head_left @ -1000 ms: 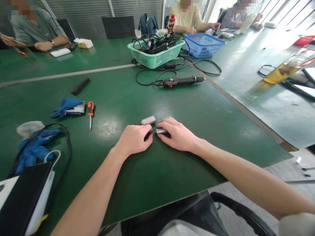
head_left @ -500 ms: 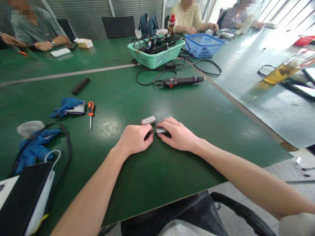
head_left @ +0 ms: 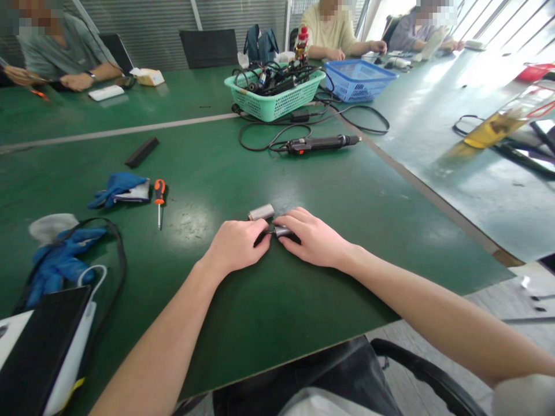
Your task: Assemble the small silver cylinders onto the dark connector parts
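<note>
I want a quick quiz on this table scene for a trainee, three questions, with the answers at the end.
1. Which hand of the camera wearer holds a metal cylinder between thumb and fingers?
2. True or false: the black electric screwdriver lies outside the green basket.
3. Fill in the missing word: the orange-and-black hand screwdriver lies beside a blue-and-white ____.

Key:
1. The right hand.
2. True.
3. Glove.

Two metal cylinders, two blue gloves
Two plastic baskets, one orange-handled screwdriver, one loose power driver, one black bar, three people.
</note>
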Tool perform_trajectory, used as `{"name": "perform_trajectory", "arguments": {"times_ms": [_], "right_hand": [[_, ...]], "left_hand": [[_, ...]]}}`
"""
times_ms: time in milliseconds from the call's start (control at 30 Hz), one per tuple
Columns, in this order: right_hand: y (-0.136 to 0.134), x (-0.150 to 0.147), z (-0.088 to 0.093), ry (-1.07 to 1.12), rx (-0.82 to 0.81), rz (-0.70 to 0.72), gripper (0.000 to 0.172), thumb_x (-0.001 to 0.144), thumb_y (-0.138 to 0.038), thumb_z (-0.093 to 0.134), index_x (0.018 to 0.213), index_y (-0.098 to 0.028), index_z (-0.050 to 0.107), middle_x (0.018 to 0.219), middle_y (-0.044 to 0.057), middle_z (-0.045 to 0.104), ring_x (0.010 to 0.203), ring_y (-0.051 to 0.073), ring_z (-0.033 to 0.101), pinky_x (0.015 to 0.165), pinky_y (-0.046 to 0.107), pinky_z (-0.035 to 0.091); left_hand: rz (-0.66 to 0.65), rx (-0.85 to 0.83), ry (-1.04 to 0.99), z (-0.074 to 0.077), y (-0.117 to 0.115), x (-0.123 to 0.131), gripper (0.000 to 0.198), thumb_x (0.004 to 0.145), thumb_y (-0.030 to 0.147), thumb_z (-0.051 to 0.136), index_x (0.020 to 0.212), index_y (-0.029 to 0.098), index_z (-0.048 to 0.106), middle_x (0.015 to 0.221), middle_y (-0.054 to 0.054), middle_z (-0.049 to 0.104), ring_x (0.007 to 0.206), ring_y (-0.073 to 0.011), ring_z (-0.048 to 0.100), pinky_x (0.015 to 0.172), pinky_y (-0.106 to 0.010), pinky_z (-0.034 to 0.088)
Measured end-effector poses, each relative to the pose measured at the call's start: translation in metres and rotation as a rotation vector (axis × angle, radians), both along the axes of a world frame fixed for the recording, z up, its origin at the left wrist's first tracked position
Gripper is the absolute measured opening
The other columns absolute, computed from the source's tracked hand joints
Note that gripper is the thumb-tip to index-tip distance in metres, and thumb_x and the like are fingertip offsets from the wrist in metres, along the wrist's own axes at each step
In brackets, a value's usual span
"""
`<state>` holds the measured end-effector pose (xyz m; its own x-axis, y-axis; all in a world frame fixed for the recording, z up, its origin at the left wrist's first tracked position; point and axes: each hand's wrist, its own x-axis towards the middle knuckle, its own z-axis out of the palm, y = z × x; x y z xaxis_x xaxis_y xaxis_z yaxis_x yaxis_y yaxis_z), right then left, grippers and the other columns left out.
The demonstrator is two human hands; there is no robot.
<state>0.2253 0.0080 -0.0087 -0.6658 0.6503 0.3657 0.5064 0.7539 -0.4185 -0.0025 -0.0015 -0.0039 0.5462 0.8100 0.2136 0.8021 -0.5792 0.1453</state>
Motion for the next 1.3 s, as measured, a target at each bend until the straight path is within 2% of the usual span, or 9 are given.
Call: {"name": "perform_trajectory", "arguments": {"times_ms": [233, 467, 700, 833, 933, 1033, 1100, 1200, 1300], "right_hand": [[-0.003, 0.000, 0.006, -0.125, 0.124, 0.089, 0.035, 0.098, -0.015, 0.044, 0.130, -0.017, 0.058, 0.120, 0.014, 0.061, 0.109, 0.027, 0.053, 0.097, 0.045, 0.050], [-0.008, -0.002, 0.011, -0.241, 0.179, 0.117, 0.036, 0.101, -0.016, 0.042, 0.132, -0.021, 0.059, 0.120, 0.013, 0.060, 0.109, 0.026, 0.052, 0.095, 0.043, 0.048], [0.005, 0.015, 0.018, -0.263, 0.141, 0.082, 0.038, 0.098, -0.015, 0.044, 0.132, -0.024, 0.059, 0.124, 0.010, 0.065, 0.111, 0.026, 0.058, 0.096, 0.042, 0.049], [0.031, 0.063, 0.020, -0.342, 0.101, -0.032, 0.046, 0.091, -0.008, 0.048, 0.132, -0.023, 0.059, 0.124, 0.009, 0.067, 0.111, 0.027, 0.061, 0.096, 0.043, 0.051], [0.055, 0.119, 0.020, -0.439, 0.063, -0.143, 0.047, 0.086, -0.002, 0.049, 0.127, -0.021, 0.063, 0.119, 0.010, 0.070, 0.109, 0.026, 0.064, 0.095, 0.041, 0.050], [0.073, 0.180, 0.020, -0.513, 0.016, -0.286, 0.040, 0.090, -0.005, 0.048, 0.125, -0.013, 0.065, 0.118, 0.017, 0.069, 0.106, 0.024, 0.066, 0.093, 0.037, 0.047], [0.079, 0.214, 0.019, -0.533, -0.002, -0.391, 0.038, 0.092, -0.006, 0.047, 0.125, -0.011, 0.066, 0.118, 0.019, 0.069, 0.105, 0.022, 0.066, 0.093, 0.035, 0.045], [0.078, 0.248, 0.016, -0.523, -0.022, -0.486, 0.037, 0.092, -0.007, 0.048, 0.124, -0.011, 0.067, 0.118, 0.020, 0.069, 0.103, 0.021, 0.067, 0.092, 0.035, 0.044], [0.073, 0.261, 0.011, -0.493, -0.018, -0.523, 0.037, 0.093, -0.009, 0.051, 0.126, -0.012, 0.067, 0.124, 0.020, 0.067, 0.105, 0.021, 0.067, 0.092, 0.034, 0.044]], "left_hand": [[0.007, -0.001, 0.037, 0.000, 0.000, 0.000, 0.023, 0.095, 0.035, 0.049, 0.095, 0.020, 0.066, 0.082, -0.004, 0.073, 0.066, -0.0188, 0.066, 0.058, -0.029, 0.041], [0.016, -0.035, 0.051, -0.001, 0.002, -0.001, 0.019, 0.095, 0.036, 0.053, 0.099, 0.021, 0.065, 0.087, -0.003, 0.075, 0.074, -0.0199, 0.069, 0.060, -0.028, 0.042], [0.033, -0.025, 0.033, 0.003, -0.001, 0.002, 0.035, 0.096, 0.052, 0.050, 0.107, 0.021, 0.063, 0.081, -0.002, 0.073, 0.066, -0.0186, 0.067, 0.060, -0.029, 0.042], [0.019, -0.015, 0.006, 0.002, -0.003, 0.000, 0.030, 0.098, 0.046, 0.047, 0.102, 0.022, 0.065, 0.080, -0.002, 0.073, 0.063, -0.0168, 0.065, 0.059, -0.028, 0.041], [0.018, 0.007, -0.016, 0.001, -0.006, -0.001, 0.028, 0.098, 0.043, 0.047, 0.098, 0.021, 0.065, 0.077, -0.001, 0.072, 0.062, -0.0159, 0.064, 0.059, -0.028, 0.041], [0.044, 0.085, -0.066, 0.004, -0.008, -0.001, 0.028, 0.098, 0.039, 0.046, 0.097, 0.020, 0.066, 0.078, -0.003, 0.071, 0.066, -0.0175, 0.064, 0.064, -0.031, 0.043], [0.088, 0.186, -0.131, 0.008, -0.008, -0.002, 0.026, 0.098, 0.033, 0.045, 0.100, 0.018, 0.066, 0.086, -0.007, 0.071, 0.079, -0.0209, 0.065, 0.075, -0.035, 0.046], [0.169, 0.276, -0.199, 0.011, -0.004, -0.005, 0.029, 0.096, 0.029, 0.047, 0.118, 0.017, 0.062, 0.117, -0.014, 0.066, 0.111, -0.0286, 0.059, 0.092, -0.042, 0.044], [0.163, 0.198, -0.174, 0.007, 0.003, -0.012, 0.042, 0.095, 0.029, 0.050, 0.135, 0.018, 0.052, 0.142, -0.014, 0.054, 0.129, -0.0315, 0.048, 0.102, -0.046, 0.040]]}}
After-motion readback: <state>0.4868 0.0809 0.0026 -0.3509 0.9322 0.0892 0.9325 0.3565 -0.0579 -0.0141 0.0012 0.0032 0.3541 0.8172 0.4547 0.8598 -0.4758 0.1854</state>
